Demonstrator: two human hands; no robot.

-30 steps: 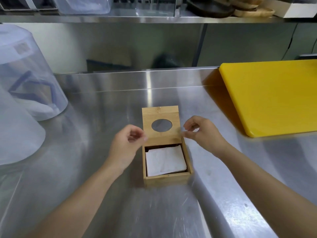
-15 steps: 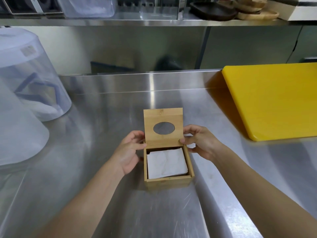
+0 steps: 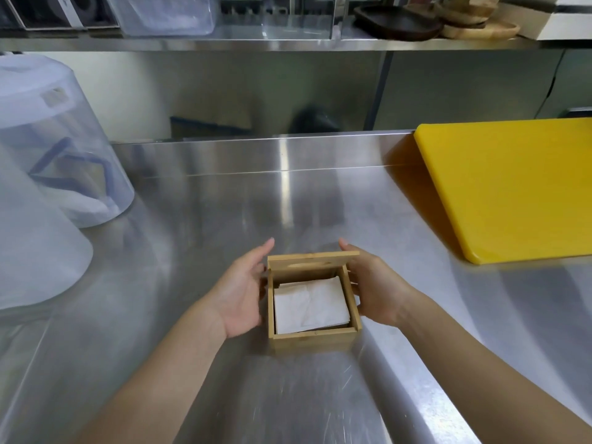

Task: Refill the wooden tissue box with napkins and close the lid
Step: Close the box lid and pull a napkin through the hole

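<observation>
Stainless steel fills the frame: a brushed, reflective surface (image 3: 320, 203) with a shelf running across the top edge. Just below the middle of the frame sits the wooden tissue box (image 3: 312, 339), its body square to the viewer. White napkins (image 3: 310, 304) lie flat inside and appear to sit below the rim, one corner lapping slightly askew toward the upper right of the stack. The lid (image 3: 312, 262), hinged at the far edge, is tipped well forward over the opening, so its cut-out hole shows only as a thin sliver; the front of the box is not yet covered.

The left hand (image 3: 242, 294) is spread flat, palm facing the box's left wall, fingers extended past the lid's corner; whether it touches the wood cannot be told. The right hand (image 3: 374, 290) is likewise uncurled beside the right wall, fingertips reaching the lid's far right corner. Neither hand grips anything.

Closing is the step in hand. To do it well, the lid should probably be guided down evenly from both corners rather than dropped, while the palms steady the box on the slick metal. The raised napkin corner is worth watching, since it could catch under the lid; pressing it flat first would likely give a flush seat.

At right lies a yellow cutting board (image 3: 512, 187); at left stand translucent plastic containers (image 3: 57, 149), both well apart from the box.
</observation>
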